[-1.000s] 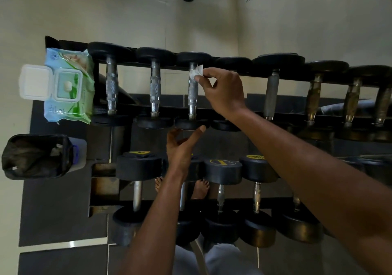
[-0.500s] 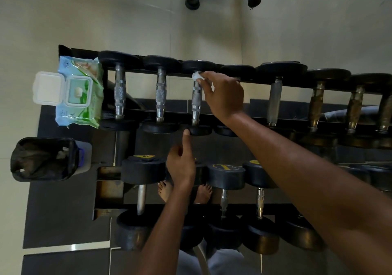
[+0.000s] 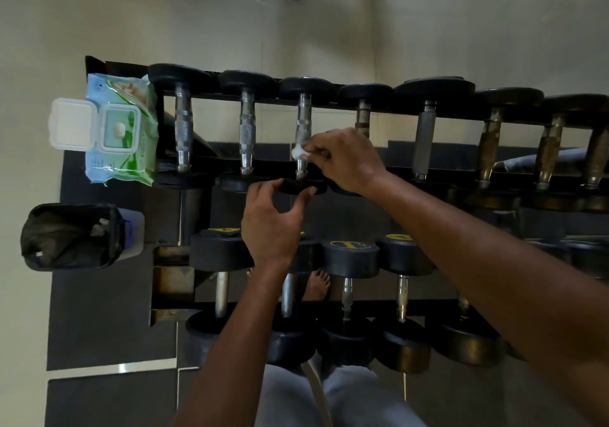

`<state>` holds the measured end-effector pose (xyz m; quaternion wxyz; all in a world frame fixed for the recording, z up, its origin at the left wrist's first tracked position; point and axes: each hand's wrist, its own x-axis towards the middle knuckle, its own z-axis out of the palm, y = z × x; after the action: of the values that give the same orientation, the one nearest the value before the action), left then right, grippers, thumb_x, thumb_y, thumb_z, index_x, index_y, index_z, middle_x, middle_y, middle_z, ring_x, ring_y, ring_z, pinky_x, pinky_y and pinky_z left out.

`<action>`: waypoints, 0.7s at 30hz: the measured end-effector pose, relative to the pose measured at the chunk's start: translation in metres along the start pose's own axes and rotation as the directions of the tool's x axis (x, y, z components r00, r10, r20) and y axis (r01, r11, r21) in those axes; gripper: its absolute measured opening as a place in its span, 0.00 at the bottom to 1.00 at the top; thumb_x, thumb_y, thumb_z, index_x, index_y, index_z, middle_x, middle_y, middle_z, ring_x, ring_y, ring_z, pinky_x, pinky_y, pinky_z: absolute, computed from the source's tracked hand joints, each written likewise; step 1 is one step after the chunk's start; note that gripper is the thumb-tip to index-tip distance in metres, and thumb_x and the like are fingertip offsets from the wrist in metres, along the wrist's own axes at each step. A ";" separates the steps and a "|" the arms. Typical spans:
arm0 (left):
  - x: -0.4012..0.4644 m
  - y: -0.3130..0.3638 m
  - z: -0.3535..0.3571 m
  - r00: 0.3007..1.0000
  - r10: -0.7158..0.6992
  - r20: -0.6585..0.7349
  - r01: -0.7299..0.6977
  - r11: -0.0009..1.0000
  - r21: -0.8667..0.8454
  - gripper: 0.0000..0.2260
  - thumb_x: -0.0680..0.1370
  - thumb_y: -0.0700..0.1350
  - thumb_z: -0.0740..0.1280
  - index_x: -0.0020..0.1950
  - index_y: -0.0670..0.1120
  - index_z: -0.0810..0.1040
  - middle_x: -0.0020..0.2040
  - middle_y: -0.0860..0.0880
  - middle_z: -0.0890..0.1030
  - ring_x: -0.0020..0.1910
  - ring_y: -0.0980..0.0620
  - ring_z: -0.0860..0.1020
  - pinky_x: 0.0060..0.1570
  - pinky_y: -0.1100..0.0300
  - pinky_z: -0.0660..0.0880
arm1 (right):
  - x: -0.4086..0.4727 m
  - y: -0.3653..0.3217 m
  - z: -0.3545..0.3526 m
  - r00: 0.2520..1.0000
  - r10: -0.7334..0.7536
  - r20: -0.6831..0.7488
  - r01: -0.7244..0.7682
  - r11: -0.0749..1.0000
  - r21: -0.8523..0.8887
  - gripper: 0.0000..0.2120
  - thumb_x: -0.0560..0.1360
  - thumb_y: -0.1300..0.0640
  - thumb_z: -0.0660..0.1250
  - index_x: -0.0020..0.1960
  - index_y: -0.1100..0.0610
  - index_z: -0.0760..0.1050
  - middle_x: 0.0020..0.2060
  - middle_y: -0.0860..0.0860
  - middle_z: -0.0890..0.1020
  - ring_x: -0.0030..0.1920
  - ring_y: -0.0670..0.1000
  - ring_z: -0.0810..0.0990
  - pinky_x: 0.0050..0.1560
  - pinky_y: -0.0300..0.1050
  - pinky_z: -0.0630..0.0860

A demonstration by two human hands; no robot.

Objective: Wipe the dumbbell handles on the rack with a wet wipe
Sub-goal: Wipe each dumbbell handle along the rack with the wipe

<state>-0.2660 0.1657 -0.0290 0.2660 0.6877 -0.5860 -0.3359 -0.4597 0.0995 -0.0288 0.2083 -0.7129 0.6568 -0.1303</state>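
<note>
Head view: right hand (image 3: pixel 346 159) pinches wipe (image 3: pixel 300 153) on third top-rack handle (image 3: pixel 303 123); left hand (image 3: pixel 273 225) loosely grips its near weight (image 3: pixel 301 185). Risk: dumbbell rolls, wipe slips.

wet wipe (image 3: pixel 300 153): white, bunched | on third dumbbell handle (image 3: pixel 303 120), perhaps damp

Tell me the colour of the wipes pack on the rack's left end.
Light blue and green, white flip lid open: wipes pack, head view.
</note>
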 end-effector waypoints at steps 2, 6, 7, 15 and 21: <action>0.000 0.001 0.000 1.000 -0.001 -0.009 0.001 1.000 0.000 0.24 0.72 0.65 0.79 0.58 0.49 0.83 0.56 0.56 0.80 0.51 0.67 0.72 0.43 0.80 0.66 | -0.006 -0.006 -0.001 0.997 0.025 0.076 -0.025 1.000 0.003 0.08 0.80 0.52 0.74 0.58 0.52 0.85 0.47 0.48 0.87 0.42 0.45 0.80 0.46 0.46 0.81; 0.000 0.002 -0.001 1.000 0.004 -0.008 -0.004 1.000 0.013 0.25 0.72 0.67 0.78 0.58 0.50 0.83 0.56 0.56 0.80 0.51 0.67 0.72 0.40 0.78 0.65 | -0.008 -0.015 -0.001 0.963 0.213 0.165 -0.226 0.972 0.063 0.06 0.77 0.48 0.77 0.53 0.46 0.85 0.47 0.41 0.83 0.46 0.43 0.81 0.46 0.43 0.78; 0.001 0.002 -0.002 1.000 0.002 -0.008 -0.002 1.000 0.015 0.25 0.72 0.67 0.78 0.58 0.50 0.83 0.56 0.56 0.80 0.51 0.67 0.72 0.40 0.78 0.65 | -0.008 -0.015 -0.001 0.942 0.273 0.194 -0.296 0.950 0.104 0.06 0.76 0.48 0.78 0.50 0.46 0.84 0.48 0.41 0.83 0.47 0.43 0.81 0.47 0.43 0.78; 0.001 0.003 -0.003 1.000 0.002 0.005 -0.002 1.000 0.021 0.26 0.72 0.67 0.78 0.59 0.50 0.84 0.57 0.56 0.80 0.52 0.64 0.75 0.40 0.76 0.64 | -0.004 -0.019 -0.001 0.755 0.576 0.311 -0.651 0.713 0.260 0.09 0.76 0.52 0.79 0.43 0.55 0.84 0.40 0.49 0.85 0.44 0.49 0.85 0.41 0.45 0.80; 0.001 0.003 -0.001 1.000 -0.006 0.009 0.006 1.000 0.012 0.25 0.72 0.67 0.78 0.58 0.50 0.84 0.56 0.56 0.80 0.52 0.66 0.73 0.39 0.77 0.65 | 0.019 -0.020 -0.006 0.515 0.727 0.454 -0.844 0.340 0.414 0.15 0.81 0.49 0.73 0.61 0.58 0.79 0.52 0.53 0.84 0.49 0.49 0.83 0.51 0.42 0.80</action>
<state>-0.2667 0.1638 -0.0259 0.2581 0.6898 -0.5870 -0.3362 -0.4428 0.0815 -0.0157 0.5159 -0.2098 0.8184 -0.1420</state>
